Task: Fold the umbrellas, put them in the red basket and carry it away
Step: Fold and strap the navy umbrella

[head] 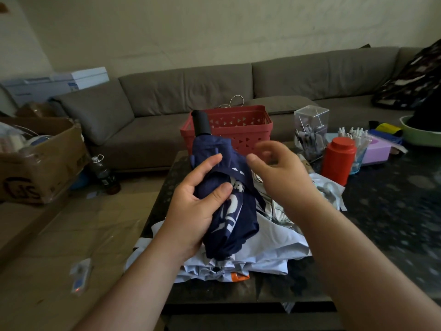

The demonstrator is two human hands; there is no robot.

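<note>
Navy umbrella [226,199], white lettering unreadable, sits gripped in the left hand [193,206]; the right hand [274,168] hovers beside it, fingers loosely curled, empty. Beyond both hands stands the red basket [241,130], right of them a red canister [337,160], beneath them pale fabric [269,252] on the desk [393,211].

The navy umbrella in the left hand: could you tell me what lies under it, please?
Under the navy umbrella lies pale crumpled fabric on the table, perhaps another umbrella. An orange patch peeks out; the rest is covered.
</note>
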